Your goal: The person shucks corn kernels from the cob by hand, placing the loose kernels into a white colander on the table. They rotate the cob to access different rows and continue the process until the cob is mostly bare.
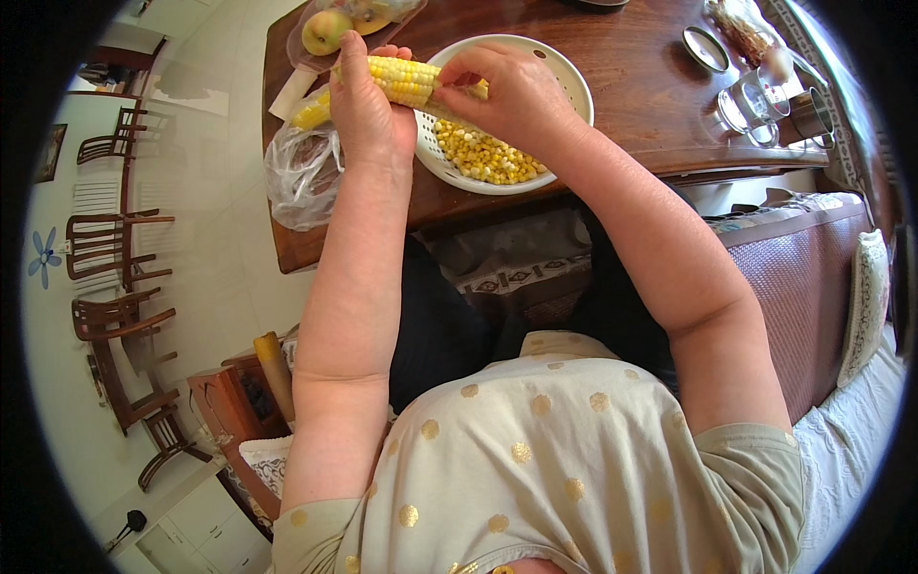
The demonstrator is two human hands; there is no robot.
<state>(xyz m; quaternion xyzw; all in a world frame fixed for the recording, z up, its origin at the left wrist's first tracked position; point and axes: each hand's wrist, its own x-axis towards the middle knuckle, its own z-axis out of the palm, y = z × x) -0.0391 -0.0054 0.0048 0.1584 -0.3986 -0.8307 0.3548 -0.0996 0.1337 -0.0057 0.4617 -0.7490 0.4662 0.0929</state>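
Observation:
My left hand (373,115) grips an ear of corn (405,80) near its left end, the thumb pointing up. The cob lies roughly level above the left side of a white colander (582,93). At the cob's right part, where kernels are partly stripped, the fingers of my right hand (502,90) pinch it. Loose yellow and whitish kernels (491,159) lie in the colander under my hands. Another ear of corn (312,113) shows just left of my left wrist, by a clear plastic bag (305,172).
A peach-like fruit (326,32) sits in a clear container at the back left of the wooden table (645,93). A round metal lid (706,49), a glass cup (754,100) and a dark cup (807,118) stand at the right. A woven-covered seat (789,265) is beside me.

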